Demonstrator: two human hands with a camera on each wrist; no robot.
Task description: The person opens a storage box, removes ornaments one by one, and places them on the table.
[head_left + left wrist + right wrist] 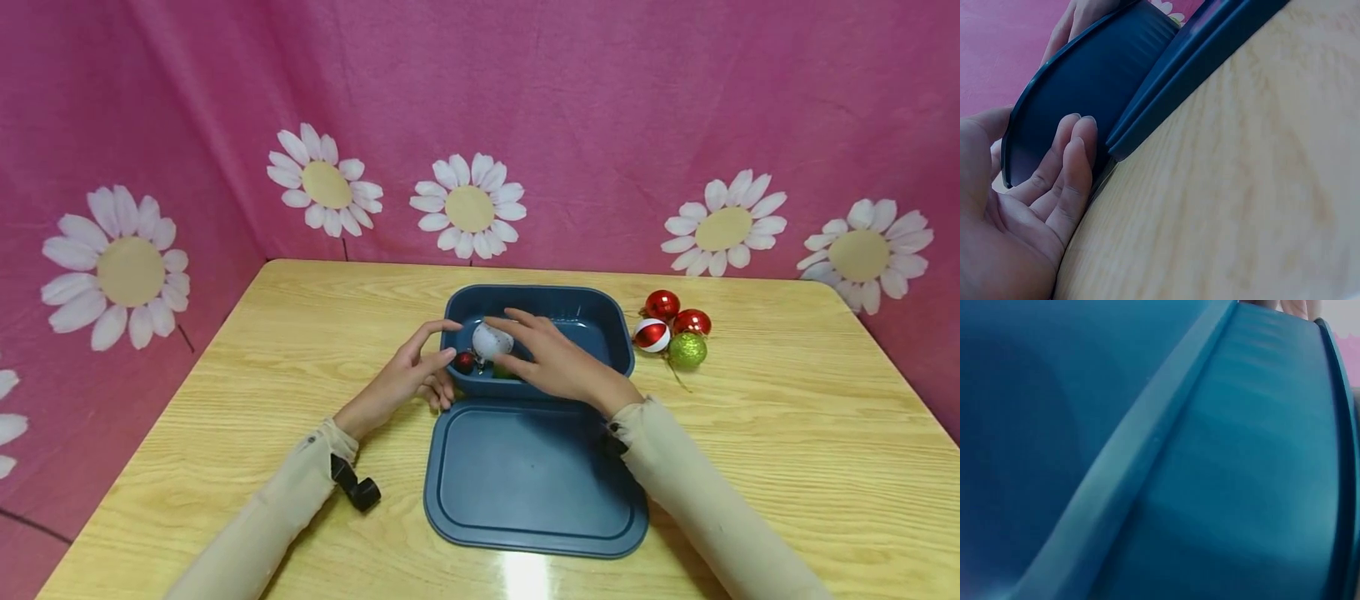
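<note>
A dark blue plastic box (615,321) stands uncovered on the table, its matching lid (536,475) lying flat in front of it. Inside, toward the left end, are a white ball ornament (492,342), a small dark red ball (464,362) and a green one (502,372), partly covered by my right thumb. My right hand (555,358) reaches over the front rim, thumb and fingertips on either side of the white ball. At the left end my left hand (408,375) has thumb and index finger by the rim; its other fingers (1075,169) lie along the outer wall.
Right of the box sits a cluster of ornaments: two shiny red balls (662,304), a red-and-white striped ball (652,335) and a glittery green ball (687,351). A pink cloth (585,133) with daisies hangs behind the wooden table (810,417).
</note>
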